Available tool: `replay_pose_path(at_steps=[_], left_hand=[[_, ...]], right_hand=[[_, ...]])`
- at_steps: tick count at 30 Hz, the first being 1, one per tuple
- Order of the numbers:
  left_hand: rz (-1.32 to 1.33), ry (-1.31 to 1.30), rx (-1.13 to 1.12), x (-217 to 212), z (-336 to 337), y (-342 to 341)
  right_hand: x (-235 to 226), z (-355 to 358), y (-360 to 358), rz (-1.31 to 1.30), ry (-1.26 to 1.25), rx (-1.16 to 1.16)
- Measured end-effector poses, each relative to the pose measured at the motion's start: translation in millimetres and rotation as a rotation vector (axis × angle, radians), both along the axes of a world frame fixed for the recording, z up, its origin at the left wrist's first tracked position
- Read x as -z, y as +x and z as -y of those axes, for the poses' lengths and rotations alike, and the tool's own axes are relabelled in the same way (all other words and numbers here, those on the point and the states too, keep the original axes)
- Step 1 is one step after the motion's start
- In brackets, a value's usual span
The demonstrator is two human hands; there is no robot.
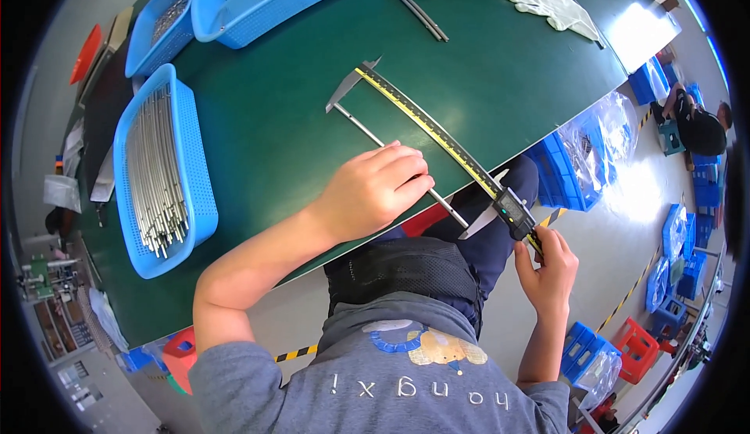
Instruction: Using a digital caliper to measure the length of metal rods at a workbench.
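Observation:
My left hand point(373, 188) is closed around the middle of a thin metal rod point(359, 127) over the near edge of the table. My right hand point(551, 268) grips the lower end of a long digital caliper point(437, 133) with a yellow-and-black scale, close to its display. The caliper slants from the tabletop out past the edge, above my lap. Its fixed jaw point(342, 92) is at the rod's far end, and the sliding jaw point(480, 221) is at the near end. Whether both jaws press on the rod, I cannot tell.
A blue basket point(205, 192) of metal rods stands left on the green table point(266, 82). Two more blue baskets sit behind it. Farther back lie dark rods point(414, 6) and a white glove point(556, 12). Blue crates point(564, 170) and a person point(698, 129) are at the right.

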State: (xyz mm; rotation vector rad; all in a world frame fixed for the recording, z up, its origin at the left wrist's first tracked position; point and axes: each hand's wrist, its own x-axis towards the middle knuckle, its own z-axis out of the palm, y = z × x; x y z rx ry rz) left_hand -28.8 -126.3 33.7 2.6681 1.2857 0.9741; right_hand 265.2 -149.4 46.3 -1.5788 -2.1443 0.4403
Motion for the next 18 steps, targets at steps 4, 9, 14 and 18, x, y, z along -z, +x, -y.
replay_pose_path(at_steps=[4,9,14,18], left_hand=[[0.007,0.037,0.0,2.6,-1.2,1.1],[-0.022,0.071,-0.006,1.2,-5.0,-0.8],[-0.006,0.047,-0.014,-1.7,-5.1,-3.7],[-0.024,0.055,0.006,-1.9,-6.3,-4.4]], right_hand=[[-5.2,1.2,0.2,0.004,-0.018,0.023],[-9.5,-1.7,0.8,-0.002,-0.01,-0.033],[-3.0,-2.7,1.3,0.033,0.044,-0.053],[-3.8,-1.8,0.4,0.089,0.05,-0.018]])
